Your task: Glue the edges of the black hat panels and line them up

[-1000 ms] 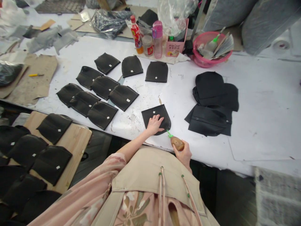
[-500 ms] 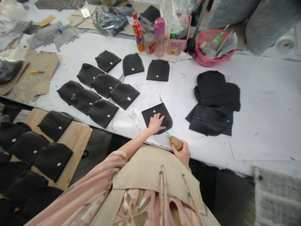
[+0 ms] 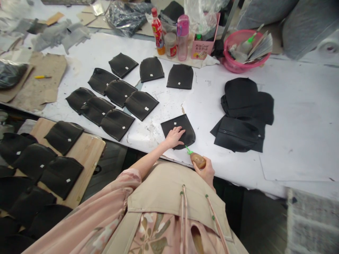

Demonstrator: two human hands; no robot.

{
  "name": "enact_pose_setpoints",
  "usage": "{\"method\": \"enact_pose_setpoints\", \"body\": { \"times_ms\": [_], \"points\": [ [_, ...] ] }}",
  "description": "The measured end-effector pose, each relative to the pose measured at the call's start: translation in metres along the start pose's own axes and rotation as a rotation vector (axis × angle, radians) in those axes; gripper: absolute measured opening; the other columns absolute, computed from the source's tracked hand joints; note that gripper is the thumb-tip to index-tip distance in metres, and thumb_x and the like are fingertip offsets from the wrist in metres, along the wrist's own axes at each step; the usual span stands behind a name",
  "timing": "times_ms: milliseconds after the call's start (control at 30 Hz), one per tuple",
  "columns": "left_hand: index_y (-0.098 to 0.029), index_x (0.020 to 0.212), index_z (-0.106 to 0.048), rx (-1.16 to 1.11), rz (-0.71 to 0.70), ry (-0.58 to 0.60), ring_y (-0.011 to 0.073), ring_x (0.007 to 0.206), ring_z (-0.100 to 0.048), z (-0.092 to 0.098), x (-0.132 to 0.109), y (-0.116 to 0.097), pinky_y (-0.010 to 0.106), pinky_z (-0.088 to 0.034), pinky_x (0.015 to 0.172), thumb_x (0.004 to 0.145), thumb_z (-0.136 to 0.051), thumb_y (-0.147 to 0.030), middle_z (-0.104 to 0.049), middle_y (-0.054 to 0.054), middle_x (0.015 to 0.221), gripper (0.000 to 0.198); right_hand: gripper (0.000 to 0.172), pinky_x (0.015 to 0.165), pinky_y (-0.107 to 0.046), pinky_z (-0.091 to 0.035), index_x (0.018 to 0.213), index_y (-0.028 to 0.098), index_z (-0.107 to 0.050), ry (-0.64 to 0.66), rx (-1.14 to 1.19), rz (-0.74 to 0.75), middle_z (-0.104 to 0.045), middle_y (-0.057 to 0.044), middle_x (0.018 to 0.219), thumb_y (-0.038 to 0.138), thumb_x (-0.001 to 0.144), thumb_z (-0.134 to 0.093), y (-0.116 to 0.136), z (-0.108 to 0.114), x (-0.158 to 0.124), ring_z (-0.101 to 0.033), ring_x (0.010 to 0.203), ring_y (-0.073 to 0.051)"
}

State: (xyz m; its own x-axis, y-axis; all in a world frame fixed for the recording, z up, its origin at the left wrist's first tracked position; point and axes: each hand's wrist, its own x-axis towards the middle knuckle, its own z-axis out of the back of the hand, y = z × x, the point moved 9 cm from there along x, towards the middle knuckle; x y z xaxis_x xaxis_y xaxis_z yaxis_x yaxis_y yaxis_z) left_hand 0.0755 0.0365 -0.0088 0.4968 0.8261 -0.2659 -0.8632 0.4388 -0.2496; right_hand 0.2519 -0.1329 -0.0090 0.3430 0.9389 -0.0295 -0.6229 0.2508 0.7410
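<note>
Under my left hand lies a black fabric piece with one straight edge, a rounded end and a small white tag. The fingers of that hand are spread flat on it. My right hand is wrapped round a glue bottle, a soft squeeze bottle with brown contents. Its green nozzle points at the rounded edge of the piece nearest me; whether the tip touches cannot be made out. Similar black pieces lie in rows on the table to the left.
A pile of black fabric pieces lies on the white table at right. Behind stand a red-capped drink bottle, a pink bottle, a pink box and a pink basket. A wooden board at left holds more black pieces.
The view has shifted slightly, so the things on the table appear a little displaced. The nozzle still sits by the rounded edge; both hands have hardly moved.
</note>
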Motion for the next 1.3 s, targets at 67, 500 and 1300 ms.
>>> {"method": "enact_pose_setpoints", "body": {
  "times_ms": [67,500,1300],
  "points": [
    [-0.023,0.138,-0.043,0.012,0.006,-0.002,0.0298,0.127,-0.039,0.0,0.001,-0.001,0.04,-0.041,0.098,0.073,-0.075,-0.042,-0.037,0.012,0.144,0.075,0.055,0.074,-0.034,-0.052,0.111,0.02,-0.057,-0.001,-0.002,-0.005,-0.067,-0.008,0.101,0.059,0.073,-0.062,0.0,0.001,0.0,-0.065,0.087,-0.024],
    [-0.024,0.137,-0.043,-0.001,0.084,-0.036,0.0305,0.128,-0.037,-0.006,0.008,-0.001,0.042,-0.041,0.098,0.074,-0.074,-0.044,-0.038,0.011,0.143,0.073,0.056,0.077,-0.035,-0.053,0.112,0.019,-0.056,0.031,0.0,0.052,-0.066,-0.009,0.104,0.059,0.074,-0.062,0.003,-0.005,-0.002,-0.065,0.09,-0.024],
    [-0.023,0.138,-0.044,0.026,-0.014,-0.05,0.0285,0.128,-0.038,-0.003,-0.017,0.004,0.041,-0.038,0.1,0.076,-0.073,-0.036,-0.043,0.011,0.14,0.069,0.055,0.078,-0.036,-0.054,0.113,0.019,-0.056,0.158,0.07,0.033,-0.067,-0.009,0.103,0.056,0.073,-0.065,0.005,-0.016,-0.001,-0.065,0.089,-0.024]
  ]
}}
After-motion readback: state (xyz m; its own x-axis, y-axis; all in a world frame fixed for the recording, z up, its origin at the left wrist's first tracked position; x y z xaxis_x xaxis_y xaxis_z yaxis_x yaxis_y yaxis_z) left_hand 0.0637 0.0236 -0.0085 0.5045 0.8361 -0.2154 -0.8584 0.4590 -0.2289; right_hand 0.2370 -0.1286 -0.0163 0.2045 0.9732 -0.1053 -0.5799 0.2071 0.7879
